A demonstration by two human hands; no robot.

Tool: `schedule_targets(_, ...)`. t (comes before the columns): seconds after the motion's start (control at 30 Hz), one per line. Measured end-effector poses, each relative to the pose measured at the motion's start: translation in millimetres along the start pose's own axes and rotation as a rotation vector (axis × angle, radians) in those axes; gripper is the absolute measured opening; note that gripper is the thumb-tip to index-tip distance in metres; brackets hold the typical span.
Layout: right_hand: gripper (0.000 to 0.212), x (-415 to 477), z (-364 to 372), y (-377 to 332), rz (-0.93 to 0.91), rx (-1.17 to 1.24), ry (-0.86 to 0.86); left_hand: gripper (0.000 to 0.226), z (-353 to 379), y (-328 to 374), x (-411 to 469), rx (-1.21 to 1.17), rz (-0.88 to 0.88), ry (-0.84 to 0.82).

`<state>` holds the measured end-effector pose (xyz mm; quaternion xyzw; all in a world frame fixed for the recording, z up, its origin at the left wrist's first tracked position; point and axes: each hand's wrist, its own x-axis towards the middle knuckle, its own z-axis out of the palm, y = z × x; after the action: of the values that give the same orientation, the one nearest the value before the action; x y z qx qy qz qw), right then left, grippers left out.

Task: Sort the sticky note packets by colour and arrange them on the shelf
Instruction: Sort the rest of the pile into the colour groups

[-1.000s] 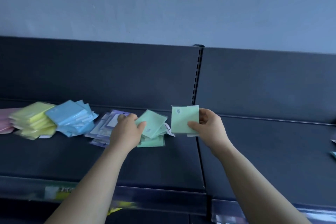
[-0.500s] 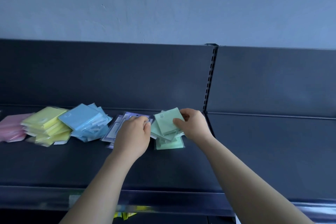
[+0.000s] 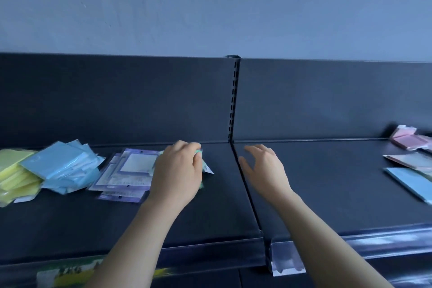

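Off to the right on the shelf [image 3: 327, 182], unsorted packets [image 3: 411, 162] are lying well apart from the nearer right hand [image 3: 264, 168], its fingers [image 3: 253, 150] wide and empty; the left hand [image 3: 177, 170] is gripping green packets [image 3: 207, 169].

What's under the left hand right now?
Only edges of the green packets show past the left hand; the rest of that pile is hidden.

Bare forearms [image 3: 135, 236], bare left hand [image 3: 177, 172], bare right hand [image 3: 264, 167], slender fingers [image 3: 254, 148]
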<state>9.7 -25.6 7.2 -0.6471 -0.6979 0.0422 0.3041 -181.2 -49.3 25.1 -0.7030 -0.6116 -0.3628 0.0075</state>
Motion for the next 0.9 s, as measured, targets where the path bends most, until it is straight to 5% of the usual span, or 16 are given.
schedule_targets(0.57,0.039,-18.3,-142.2,273.2,0.214,-0.243,0.079,0.029,159.3,227.1,-1.2,-0.026,0.142,-0.229)
schedule_targets(0.9,0.032,-21.9,-197.2,415.6,0.27,-0.258,-0.088,0.038,253.8,352.8,4.9,0.065,0.165,-0.493)
